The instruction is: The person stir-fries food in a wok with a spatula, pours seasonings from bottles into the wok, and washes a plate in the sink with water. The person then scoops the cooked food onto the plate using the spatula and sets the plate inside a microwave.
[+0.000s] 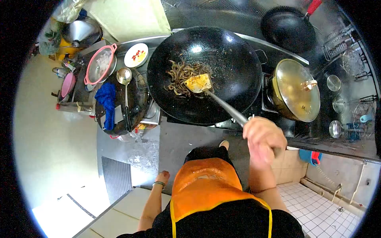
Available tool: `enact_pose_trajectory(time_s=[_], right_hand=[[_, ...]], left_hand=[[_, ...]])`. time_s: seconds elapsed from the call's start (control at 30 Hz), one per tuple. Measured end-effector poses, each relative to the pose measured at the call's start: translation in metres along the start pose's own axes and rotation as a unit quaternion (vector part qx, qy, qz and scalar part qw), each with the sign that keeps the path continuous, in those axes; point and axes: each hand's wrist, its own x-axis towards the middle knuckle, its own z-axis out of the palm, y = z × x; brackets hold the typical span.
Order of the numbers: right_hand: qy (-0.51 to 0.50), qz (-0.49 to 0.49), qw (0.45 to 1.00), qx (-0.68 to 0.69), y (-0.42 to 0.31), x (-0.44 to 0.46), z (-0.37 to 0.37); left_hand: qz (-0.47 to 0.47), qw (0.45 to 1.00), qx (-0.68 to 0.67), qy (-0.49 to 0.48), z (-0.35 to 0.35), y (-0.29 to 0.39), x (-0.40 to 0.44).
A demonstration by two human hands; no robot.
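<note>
My right hand [265, 139] is wrapped round the long metal handle of a spatula [227, 106]. The spatula's blade, smeared yellow-orange, rests against a heap of dark brown strips of food [178, 77]; their kind I cannot make out. That heap lies left of centre in a large black wok [238, 75] with an oily inner surface. Away from the stove, my left hand [161, 177] hangs low beside the orange apron [210, 174], a bracelet at its wrist. Its fingers look loosely curled, with nothing visible in them.
Left of the wok are a white bowl [136, 61] with red and yellow pieces, a ladle [125, 85], a blue cloth [106, 101] and a pink-rimmed basket [90, 69]. A glass-lidded pot [295, 91] stands at right; a red-handled pan [286, 31] lies behind.
</note>
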Motion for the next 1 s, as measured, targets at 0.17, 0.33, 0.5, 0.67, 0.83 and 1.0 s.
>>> enact_pose_trajectory(time_s=[0.17,0.33,0.5,0.67,0.83,1.0], right_hand=[[-0.009,-0.003,1.0,0.023,0.024,-0.01,-0.012],[-0.068,0.095,0.984,0.134,-0.029,0.065,-0.05],[-0.041,0.167,0.983,0.07,-0.011,0.114,-0.036],[-0.068,0.057,0.994,0.056,0.058,0.135,0.009],[-0.084,0.066,0.994,0.037,0.04,0.18,0.034],[-0.105,-0.033,0.989,0.102,0.057,0.161,0.017]], left_hand=[[0.12,0.974,0.189,0.008,0.06,-0.056,0.05],[0.025,0.999,0.026,-0.012,0.05,-0.026,0.032],[0.068,0.998,0.0,0.013,0.069,-0.028,0.024],[0.042,0.993,-0.096,0.045,0.082,-0.029,0.014],[0.014,0.991,-0.13,0.043,0.077,-0.019,-0.006],[0.088,0.989,-0.103,0.064,0.122,-0.062,0.014]])
